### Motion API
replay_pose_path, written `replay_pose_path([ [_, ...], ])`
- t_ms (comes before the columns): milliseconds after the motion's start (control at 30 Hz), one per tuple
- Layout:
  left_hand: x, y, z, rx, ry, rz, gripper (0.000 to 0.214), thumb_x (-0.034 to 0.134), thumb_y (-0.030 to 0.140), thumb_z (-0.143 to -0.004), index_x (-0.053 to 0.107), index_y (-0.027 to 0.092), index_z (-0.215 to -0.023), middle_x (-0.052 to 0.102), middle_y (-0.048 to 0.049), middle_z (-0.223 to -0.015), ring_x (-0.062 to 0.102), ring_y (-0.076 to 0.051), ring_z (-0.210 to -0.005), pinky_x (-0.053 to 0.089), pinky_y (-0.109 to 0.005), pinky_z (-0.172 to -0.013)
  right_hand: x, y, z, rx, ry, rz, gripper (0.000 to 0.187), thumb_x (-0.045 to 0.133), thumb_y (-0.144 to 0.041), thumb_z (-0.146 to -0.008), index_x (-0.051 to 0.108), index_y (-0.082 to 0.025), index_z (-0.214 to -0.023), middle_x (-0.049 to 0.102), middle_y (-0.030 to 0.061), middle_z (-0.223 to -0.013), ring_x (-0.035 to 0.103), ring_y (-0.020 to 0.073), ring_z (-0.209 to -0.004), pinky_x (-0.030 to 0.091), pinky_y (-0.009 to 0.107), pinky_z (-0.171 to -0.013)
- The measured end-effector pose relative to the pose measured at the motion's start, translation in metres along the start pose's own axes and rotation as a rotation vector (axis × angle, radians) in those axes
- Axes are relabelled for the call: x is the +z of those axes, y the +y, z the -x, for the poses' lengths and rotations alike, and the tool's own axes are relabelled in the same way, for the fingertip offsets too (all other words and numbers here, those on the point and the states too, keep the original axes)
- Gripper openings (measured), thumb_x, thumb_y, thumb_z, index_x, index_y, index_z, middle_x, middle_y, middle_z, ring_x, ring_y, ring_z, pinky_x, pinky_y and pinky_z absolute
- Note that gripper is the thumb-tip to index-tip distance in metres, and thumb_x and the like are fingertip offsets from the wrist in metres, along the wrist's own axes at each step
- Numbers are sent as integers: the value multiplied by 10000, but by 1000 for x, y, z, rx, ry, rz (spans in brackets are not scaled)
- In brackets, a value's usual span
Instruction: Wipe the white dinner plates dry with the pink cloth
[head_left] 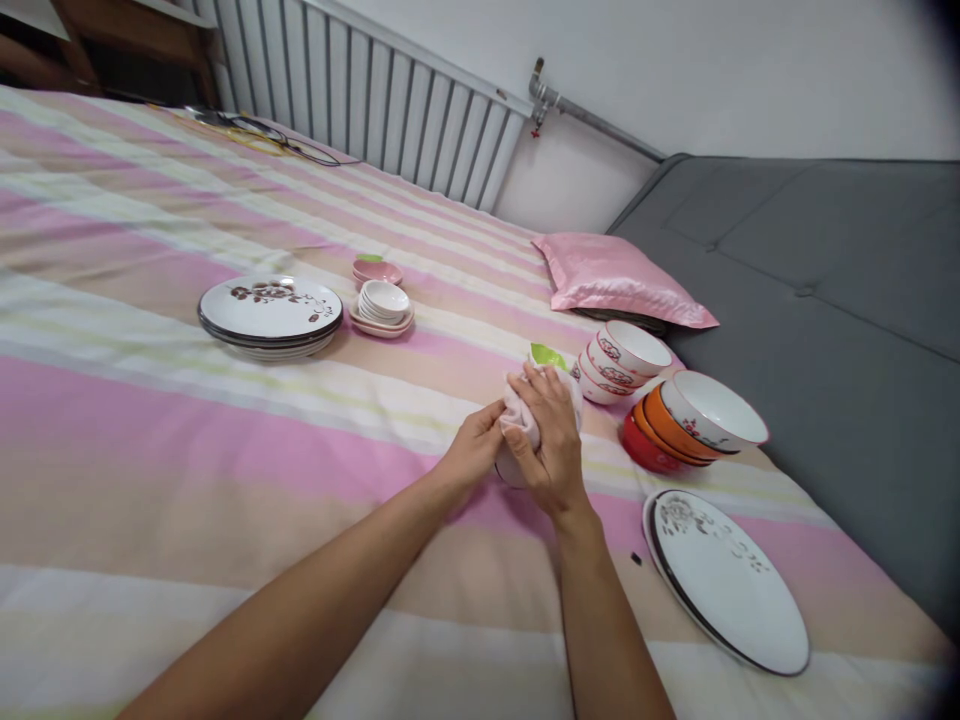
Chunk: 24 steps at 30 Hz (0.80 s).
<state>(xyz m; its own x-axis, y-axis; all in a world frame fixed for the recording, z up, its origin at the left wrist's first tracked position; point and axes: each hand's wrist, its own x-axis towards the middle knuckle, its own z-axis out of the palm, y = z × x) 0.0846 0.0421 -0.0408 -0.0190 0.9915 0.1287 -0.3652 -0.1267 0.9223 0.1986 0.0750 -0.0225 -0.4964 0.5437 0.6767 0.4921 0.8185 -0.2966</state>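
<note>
My left hand (474,447) and my right hand (550,432) meet over the striped bedspread (150,430). Between them is a small bowl with a green inside (548,355), its body mostly hidden. My right hand presses a pale cloth (519,412) against the bowl's side, fingers curled over it. My left hand grips the bowl's near left side with pinched fingers. Just right of the hands lies a tilted stack of white bowls with red pattern (626,360).
A stack of orange and red bowls topped by a white one (686,425) lies at right, with a large white plate (731,585) nearer me. At left are stacked plates (270,315), small white dishes (382,305) and a pink dish (377,270). A pink pillow (619,280) borders a grey sofa (840,300).
</note>
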Motion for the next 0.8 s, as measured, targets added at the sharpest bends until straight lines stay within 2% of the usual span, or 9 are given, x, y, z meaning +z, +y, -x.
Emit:
replay_pose_path([
  [100,0,0,1,-24,0,-5,263,518,267,-781,581,147,-1006,620,-65,-926,538,-172,-840,444,-254,-700,1,-1,0,-11,-23,3,466,424,-414,-874,462,-236,-1304,387,52,-1422,248,259,-1358,196,522,-1093],
  [167,-1,1,0,23,-22,-54,250,508,316,-802,581,148,-972,620,-62,-889,540,-177,-840,443,-263,-715,1,-1,-1,-5,15,17,434,436,-384,-872,493,-231,-1275,416,54,-1403,271,253,-1349,210,515,-1091],
  [267,-2,3,-2,138,-85,-175,295,477,426,-827,569,148,-870,602,-50,-836,530,-176,-817,428,-271,-740,-1,2,-1,0,109,25,380,449,-335,-866,547,-226,-1217,461,56,-1367,297,252,-1336,229,513,-1082],
  [400,-1,7,-1,193,-193,-322,305,424,432,-866,519,155,-779,523,-11,-758,470,-141,-715,397,-245,-681,-6,5,0,73,279,-4,349,447,-304,-862,582,-224,-1175,498,59,-1328,336,262,-1312,251,527,-1062],
  [500,0,9,1,187,-253,-389,298,409,413,-884,491,159,-750,442,13,-701,410,-122,-657,363,-225,-603,-11,11,0,201,419,-81,340,429,-314,-874,606,-203,-1142,525,72,-1292,387,250,-1276,271,495,-1056],
  [633,1,12,5,159,-310,-409,291,396,402,-893,528,152,-825,455,0,-731,427,-131,-685,373,-224,-607,-12,31,1,420,616,-328,373,422,-379,-876,626,-153,-1091,614,89,-1143,516,212,-1144,350,402,-1011],
  [733,3,15,6,141,-324,-416,293,390,394,-891,545,149,-852,483,-13,-765,448,-141,-713,381,-233,-643,-11,49,3,699,756,-555,394,474,-444,-827,643,-146,-1022,658,60,-1011,588,182,-1018,439,328,-914],
  [800,3,17,6,136,-331,-409,289,391,389,-889,546,148,-849,491,-17,-780,456,-143,-725,382,-233,-654,-11,57,5,899,806,-695,393,510,-470,-789,646,-160,-989,665,29,-938,614,166,-936,488,290,-819],
])
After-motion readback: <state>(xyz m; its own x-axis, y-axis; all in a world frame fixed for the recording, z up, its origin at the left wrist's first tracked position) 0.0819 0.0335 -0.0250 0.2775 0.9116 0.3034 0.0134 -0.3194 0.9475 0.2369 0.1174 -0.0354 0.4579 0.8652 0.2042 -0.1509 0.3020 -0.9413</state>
